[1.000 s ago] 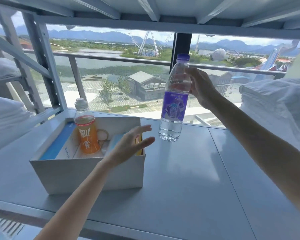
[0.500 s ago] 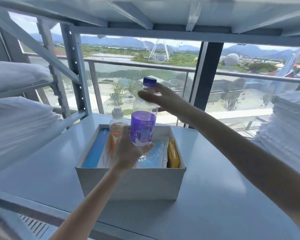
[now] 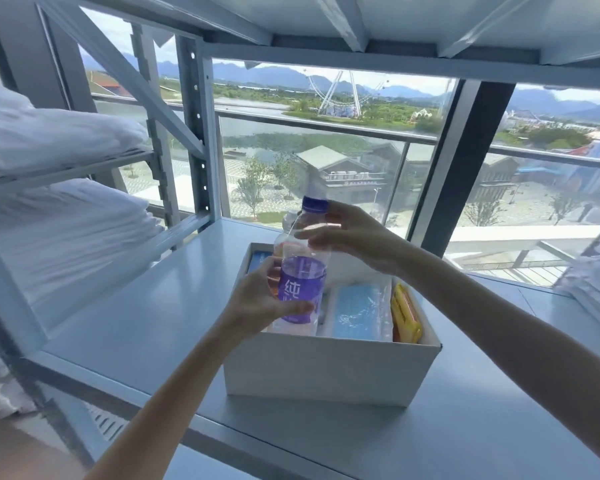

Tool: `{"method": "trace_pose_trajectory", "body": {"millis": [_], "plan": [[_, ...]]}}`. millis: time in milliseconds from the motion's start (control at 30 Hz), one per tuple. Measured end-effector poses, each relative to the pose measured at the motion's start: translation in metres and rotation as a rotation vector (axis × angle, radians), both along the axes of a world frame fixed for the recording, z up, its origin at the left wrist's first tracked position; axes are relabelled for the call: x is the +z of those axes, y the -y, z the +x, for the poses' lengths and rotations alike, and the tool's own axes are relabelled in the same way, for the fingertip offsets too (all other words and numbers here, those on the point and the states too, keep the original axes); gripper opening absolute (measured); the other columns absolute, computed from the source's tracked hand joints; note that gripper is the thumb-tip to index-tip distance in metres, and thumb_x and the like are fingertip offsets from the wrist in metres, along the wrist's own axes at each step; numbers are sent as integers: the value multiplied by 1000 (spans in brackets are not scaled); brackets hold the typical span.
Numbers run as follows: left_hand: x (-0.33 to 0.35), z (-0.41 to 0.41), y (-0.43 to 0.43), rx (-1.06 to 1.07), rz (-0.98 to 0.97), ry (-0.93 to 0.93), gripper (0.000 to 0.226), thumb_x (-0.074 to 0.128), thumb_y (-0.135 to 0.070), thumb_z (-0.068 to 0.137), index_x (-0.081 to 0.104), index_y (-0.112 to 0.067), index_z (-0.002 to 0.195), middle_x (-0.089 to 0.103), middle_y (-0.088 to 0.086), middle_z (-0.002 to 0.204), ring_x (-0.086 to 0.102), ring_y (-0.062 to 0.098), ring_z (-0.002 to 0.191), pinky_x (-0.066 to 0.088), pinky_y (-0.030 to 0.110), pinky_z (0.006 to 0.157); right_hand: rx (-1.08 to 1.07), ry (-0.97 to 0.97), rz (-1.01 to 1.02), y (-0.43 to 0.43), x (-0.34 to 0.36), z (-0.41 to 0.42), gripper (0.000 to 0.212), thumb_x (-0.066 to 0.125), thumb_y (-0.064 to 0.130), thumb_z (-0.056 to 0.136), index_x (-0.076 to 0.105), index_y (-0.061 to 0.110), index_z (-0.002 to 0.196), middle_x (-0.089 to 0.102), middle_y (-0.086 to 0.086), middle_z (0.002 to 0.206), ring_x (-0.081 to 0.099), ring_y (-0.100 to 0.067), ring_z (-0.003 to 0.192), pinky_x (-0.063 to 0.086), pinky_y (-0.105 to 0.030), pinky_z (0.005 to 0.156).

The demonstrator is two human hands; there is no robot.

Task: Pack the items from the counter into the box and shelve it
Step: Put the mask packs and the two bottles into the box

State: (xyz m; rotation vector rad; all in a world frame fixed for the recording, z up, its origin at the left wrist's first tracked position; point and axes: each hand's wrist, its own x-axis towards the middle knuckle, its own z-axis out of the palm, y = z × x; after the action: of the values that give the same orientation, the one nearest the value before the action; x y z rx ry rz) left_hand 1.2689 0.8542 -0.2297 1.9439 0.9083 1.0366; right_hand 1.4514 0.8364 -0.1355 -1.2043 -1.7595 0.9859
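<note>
A white cardboard box stands open on the grey shelf. Upright in its left half is a clear water bottle with a purple label and blue cap. My left hand wraps the bottle's label from the left. My right hand grips its shoulder just under the cap. Behind it an orange drink bottle with a white cap is mostly hidden. A pack of blue masks and a yellow packet lie in the box's right half. A blue carton shows at the back left.
The grey shelf surface runs left and right of the box, with a shelf board close overhead. Folded white linen fills the rack at left, and a white stack sits at right. A window with a railing is behind.
The water bottle came from the air right of the box down into its left half. My left hand rose from the box front and closed around the label. The view swung left.
</note>
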Motion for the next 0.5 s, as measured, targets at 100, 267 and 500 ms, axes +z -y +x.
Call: {"method": "trace_pose_trajectory", "body": {"millis": [100, 267, 500], "plan": [[-8, 2, 4, 159, 131, -106, 75, 89, -44, 45, 50, -23, 105, 55, -21, 87, 58, -2, 79, 46, 8, 60, -83, 189, -12, 5, -3, -8, 41, 73, 42, 72, 49, 36, 105, 60, 14, 104, 60, -5, 92, 50, -23, 78], [-11, -1, 1, 169, 195, -284, 76, 85, -50, 51, 42, -25, 108, 54, -11, 100, 57, 9, 89, 41, 12, 63, -254, 365, 227, 3, -11, -17, 40, 74, 36, 75, 59, 13, 103, 63, 5, 94, 57, 0, 71, 42, -15, 64], [-17, -40, -15, 10, 295, -645, 35, 57, -49, 84, 59, -22, 107, 54, -7, 123, 34, 9, 121, 30, 24, 100, -216, 443, 178, -10, -24, -17, 29, 80, 27, 69, 62, 20, 90, 67, 1, 86, 64, -19, 75, 50, -27, 68]]}}
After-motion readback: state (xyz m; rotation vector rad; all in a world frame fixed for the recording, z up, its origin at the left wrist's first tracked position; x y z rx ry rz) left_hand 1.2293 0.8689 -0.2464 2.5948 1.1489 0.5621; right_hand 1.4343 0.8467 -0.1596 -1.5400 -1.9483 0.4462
